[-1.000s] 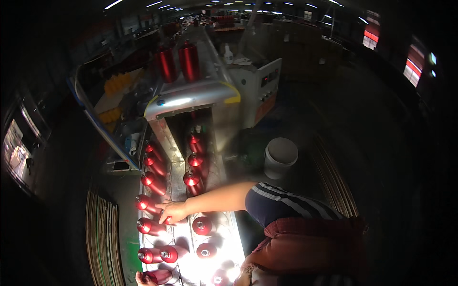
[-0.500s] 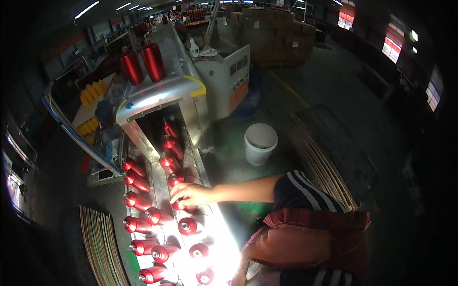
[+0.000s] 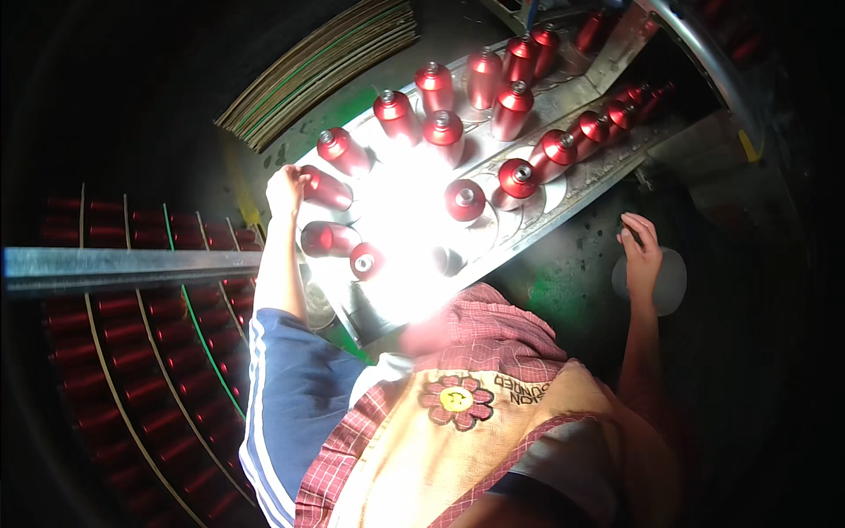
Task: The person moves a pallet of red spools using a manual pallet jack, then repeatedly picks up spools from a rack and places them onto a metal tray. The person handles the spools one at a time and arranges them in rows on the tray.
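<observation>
Packed rows: at your far left, many red bottles (image 3: 132,356) lie in rows, with thin strips between them.
Bar: a grey metal bar (image 3: 132,267) crosses above those rows and reaches toward your left forearm.
Board stack: thin boards (image 3: 317,75) stand edge-up beyond your left hand (image 3: 286,191).
Left hand: your fingers are bent closed about the neck end of the near-left bottle (image 3: 327,188); the neck itself is hidden by them.
Held bottle: it sits at the left edge of the metal bench (image 3: 528,236), directly right of your left hand.
Nearest neighbours: a second bottle (image 3: 327,239) stands just nearer you; a third bottle (image 3: 365,261) is right of that, beside strong glare.
Bench, right side: a row of bottles (image 3: 554,151) runs away from you, between your two hands and touching neither.
Right hand: your right hand (image 3: 642,248) is half open, fingers loosely curled, nothing seen in it; it hangs off the bench's right side.
Bucket: a pale bucket (image 3: 671,282) shows behind that hand.
</observation>
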The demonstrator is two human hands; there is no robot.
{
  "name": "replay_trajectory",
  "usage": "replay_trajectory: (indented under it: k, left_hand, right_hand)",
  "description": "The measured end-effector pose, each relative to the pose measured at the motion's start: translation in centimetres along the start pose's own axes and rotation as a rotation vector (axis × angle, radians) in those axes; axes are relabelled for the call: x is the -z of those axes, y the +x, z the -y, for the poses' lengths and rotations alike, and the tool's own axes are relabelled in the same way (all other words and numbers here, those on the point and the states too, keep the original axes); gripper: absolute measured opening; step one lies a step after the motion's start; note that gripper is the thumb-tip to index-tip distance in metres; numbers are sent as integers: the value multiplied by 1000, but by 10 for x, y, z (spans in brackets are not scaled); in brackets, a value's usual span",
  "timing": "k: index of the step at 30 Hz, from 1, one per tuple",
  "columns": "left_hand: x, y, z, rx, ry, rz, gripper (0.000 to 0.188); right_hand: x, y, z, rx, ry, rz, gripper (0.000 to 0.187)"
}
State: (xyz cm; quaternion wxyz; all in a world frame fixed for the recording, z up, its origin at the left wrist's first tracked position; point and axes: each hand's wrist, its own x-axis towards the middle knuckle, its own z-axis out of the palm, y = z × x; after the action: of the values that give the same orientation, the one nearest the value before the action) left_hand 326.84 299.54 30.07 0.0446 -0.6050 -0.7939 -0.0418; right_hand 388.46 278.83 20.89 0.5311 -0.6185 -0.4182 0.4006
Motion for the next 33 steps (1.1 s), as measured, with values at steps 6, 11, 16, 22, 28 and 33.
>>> replay_trajectory:
  k: [6, 11, 16, 22, 28, 33]
  left_hand:
    - [-15, -12, -156, 62, -95, 1, 24]
    - [-37, -43, -186, 94, -104, -2, 24]
    - [-76, -99, -196, 180, -234, 16, 46]
    - [-88, -244, -131, 93, -874, -48, 34]
    - [-120, -415, -58, 135, -1059, 641, 24]
    - [-99, -503, 37, 127, -1168, 750, 31]
  right_hand:
    - [144, 86, -37, -7, 25, -55, 23]
    - [179, 48, -39, 15, -37, -73, 22]
    - [189, 19, -52, 21, -34, 68, 20]
    - [61, -42, -57, -22, 107, 314, 20]
    - [-78, -124, -25, 116, -113, 693, 22]
    - [-199, -202, -39, -7, -136, 1007, 21]
